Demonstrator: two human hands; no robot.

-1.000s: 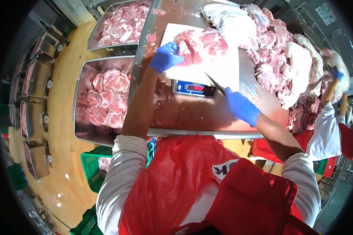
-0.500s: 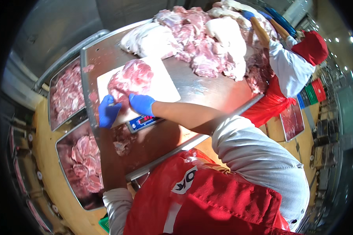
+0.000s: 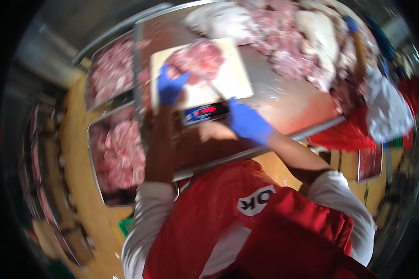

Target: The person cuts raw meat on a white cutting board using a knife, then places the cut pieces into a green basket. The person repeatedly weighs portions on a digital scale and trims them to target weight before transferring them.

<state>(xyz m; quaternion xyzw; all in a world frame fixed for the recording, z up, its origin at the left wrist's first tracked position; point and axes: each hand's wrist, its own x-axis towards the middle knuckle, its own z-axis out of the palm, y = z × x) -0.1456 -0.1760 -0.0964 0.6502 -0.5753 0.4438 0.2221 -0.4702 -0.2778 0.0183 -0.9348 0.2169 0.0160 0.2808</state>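
A thick piece of pink raw meat (image 3: 202, 60) lies on a white cutting board (image 3: 239, 76), which sits on a scale with a blue front and a lit red display (image 3: 205, 111). My left hand (image 3: 171, 87), in a blue glove, grips the near left edge of the meat, thumb and fingers on either side. In my right hand (image 3: 249, 122), also blue-gloved, is a knife (image 3: 217, 91); its fingers are closed round the handle. The thin blade points over the board toward the meat's near edge. Motion blurs the picture somewhat.
Large cuts of meat and pale fat (image 3: 316, 42) pile up on the metal table (image 3: 284, 109). Left of it stand two metal bins of meat, a far one (image 3: 111, 69) and a near one (image 3: 123, 156). A co-worker (image 3: 388, 104) stands at the right, one gloved hand on the pile.
My right hand has left the meat and moved right and nearer, where a knife now shows in it. My left hand stays at the meat. The whole view has shifted.
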